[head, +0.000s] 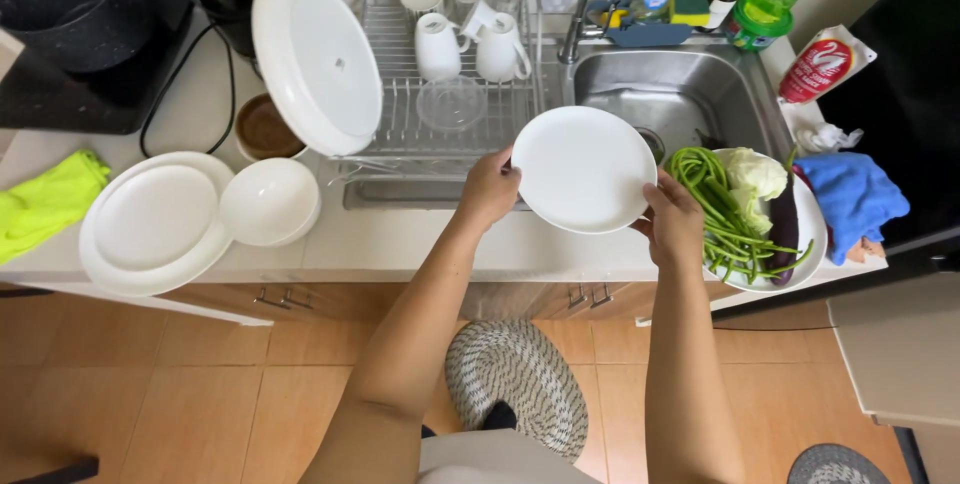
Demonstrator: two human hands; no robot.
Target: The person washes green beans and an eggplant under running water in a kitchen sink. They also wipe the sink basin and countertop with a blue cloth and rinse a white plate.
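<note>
Both of my hands hold a round white plate (583, 169) above the counter edge, just left of the steel sink (690, 94). My left hand (490, 187) grips its left rim, and my right hand (672, 219) grips its lower right rim. The plate faces up and looks empty. A dish rack (400, 114) stands behind my left hand, with two white mugs (438, 44), glasses and a large white platter (318, 59) leaning on it.
Stacked white plates (155, 222) and a white bowl (270, 202) sit on the left counter beside a yellow cloth (45, 199). A plate of green beans, cabbage and eggplant (750, 214) sits right of the sink, beside a blue cloth (852, 196). A black pot (75, 9) is at the far left.
</note>
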